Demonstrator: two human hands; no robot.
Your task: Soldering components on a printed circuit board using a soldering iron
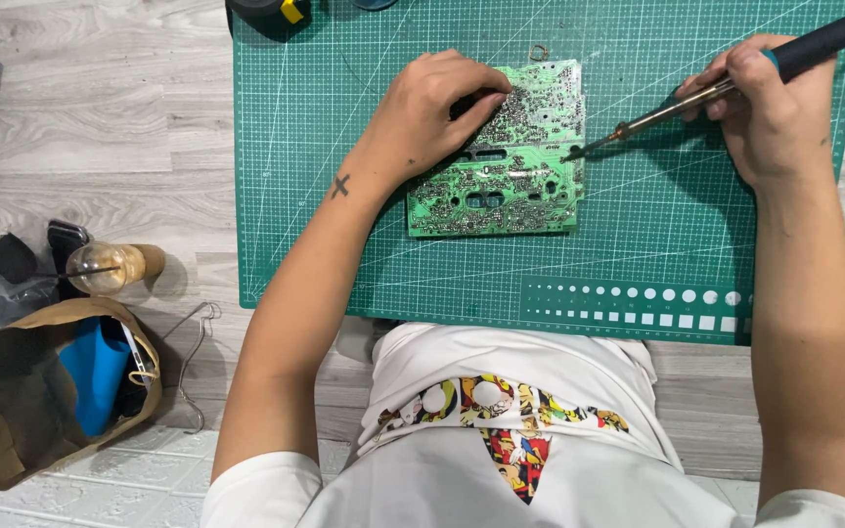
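Right hand (773, 112) closed around a soldering iron (735, 83), pen-style grip: fingers wrapped tight on the metal shaft just below the teal handle, thumb side hidden. Iron slants down to the left, tip touching the right edge of the circuit board (501, 166), about halfway down that edge

Left hand (432, 117) lies on the board's upper left part, fingers curled and pressing down, fingertips bent under near the top middle. It grips nothing, just pins the board flat. Small cross mark on the left forearm near the wrist

Board: green, roughly rectangular, solder side up, dense with silver joints and traces, several oval slots along the lower half and middle. Sits slightly tilted on the green cutting mat (344, 254), upper centre of the mat, well away from the row of white squares and circles at the mat's lower right

Off the mat to the left, on the grey wood floor: a plastic cup (110, 266) lying on its side, and a brown paper bag (22, 411) with something blue inside
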